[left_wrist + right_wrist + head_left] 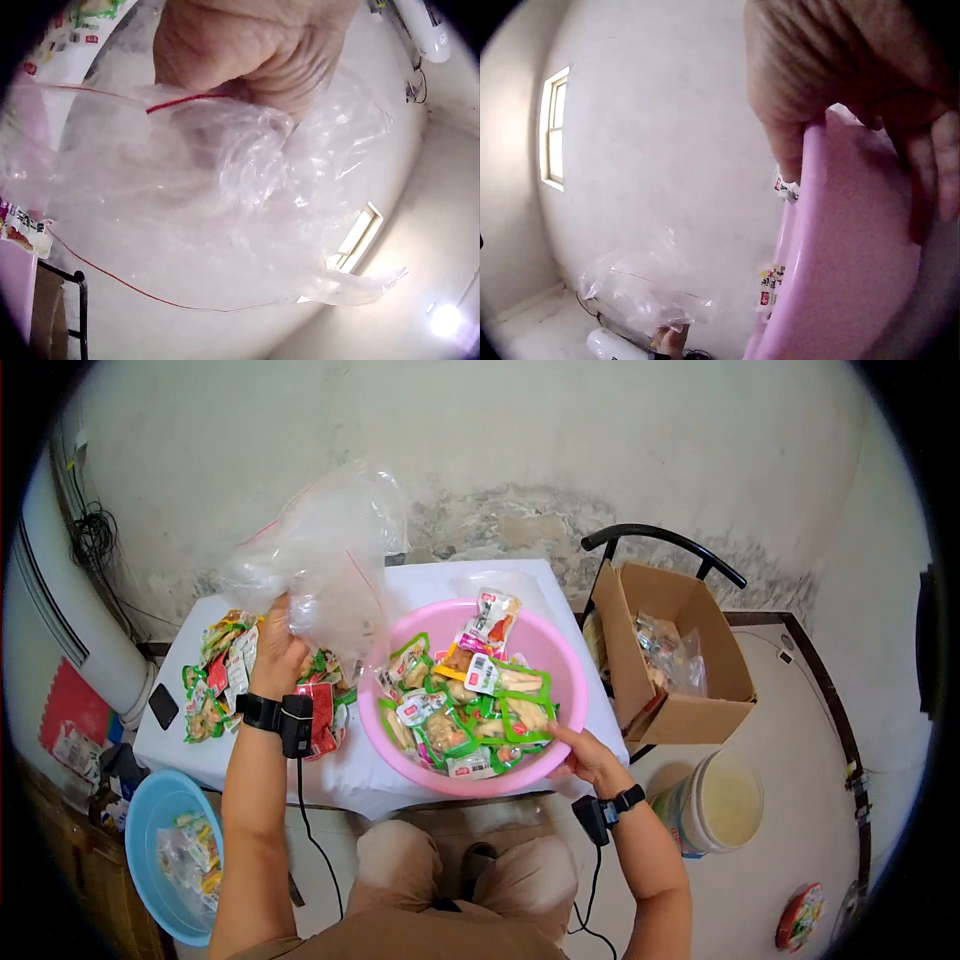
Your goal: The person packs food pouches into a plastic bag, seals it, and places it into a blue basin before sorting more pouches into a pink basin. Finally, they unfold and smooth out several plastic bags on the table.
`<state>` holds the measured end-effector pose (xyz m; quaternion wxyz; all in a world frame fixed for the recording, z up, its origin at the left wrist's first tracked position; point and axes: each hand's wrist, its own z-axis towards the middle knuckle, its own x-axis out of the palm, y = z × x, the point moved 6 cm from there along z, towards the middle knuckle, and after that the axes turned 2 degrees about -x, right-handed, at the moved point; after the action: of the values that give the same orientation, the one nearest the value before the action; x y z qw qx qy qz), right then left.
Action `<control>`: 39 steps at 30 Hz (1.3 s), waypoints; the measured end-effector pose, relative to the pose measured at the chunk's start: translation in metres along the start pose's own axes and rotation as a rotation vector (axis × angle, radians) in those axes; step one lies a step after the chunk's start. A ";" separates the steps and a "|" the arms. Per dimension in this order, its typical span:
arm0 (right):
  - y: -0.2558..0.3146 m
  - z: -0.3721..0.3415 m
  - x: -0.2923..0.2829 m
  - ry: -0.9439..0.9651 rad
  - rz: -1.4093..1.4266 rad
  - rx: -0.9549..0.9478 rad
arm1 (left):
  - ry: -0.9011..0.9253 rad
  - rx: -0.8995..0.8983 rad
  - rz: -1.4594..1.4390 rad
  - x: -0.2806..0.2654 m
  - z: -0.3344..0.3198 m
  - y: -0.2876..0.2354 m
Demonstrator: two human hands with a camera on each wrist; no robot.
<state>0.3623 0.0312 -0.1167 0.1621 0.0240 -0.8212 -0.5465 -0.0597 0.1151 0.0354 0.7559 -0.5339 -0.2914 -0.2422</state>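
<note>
My left hand (282, 648) grips a large clear plastic bag (335, 545) with red seal lines, raised over the table. In the left wrist view the bunched film (247, 157) lies against that hand and hangs loosely spread. My right hand (592, 760) holds the near right rim of a pink basin (470, 788), its thumb inside and its fingers down the outer wall, as the right wrist view shows. Vacuum-sealed food packets (440, 725) with green edges fill the basin. Beside my left hand lies a pile of green and red packets (208, 695).
A phone (163, 706) lies on the white-covered table (385, 792). An open cardboard box (700, 720) with plastic packages stands at the right, near a bucket (728, 800). On the lower left is a blue basin (140, 840) holding packets. A round red package (800, 917) sits on the floor.
</note>
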 end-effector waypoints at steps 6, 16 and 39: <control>-0.008 0.008 -0.004 -0.044 0.164 0.033 | 0.115 -0.033 -0.055 -0.016 -0.005 -0.013; -0.023 0.006 0.000 -0.038 0.314 -0.048 | 0.077 0.075 0.010 -0.001 -0.038 -0.035; -0.039 -0.212 -0.084 -0.480 0.736 -0.519 | 0.107 0.017 -0.015 -0.118 0.022 -0.015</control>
<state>0.4982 -0.1549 -0.0981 0.1514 -0.4341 -0.6267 -0.6292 -0.1576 0.1376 -0.0318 0.7732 -0.5115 -0.2568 -0.2733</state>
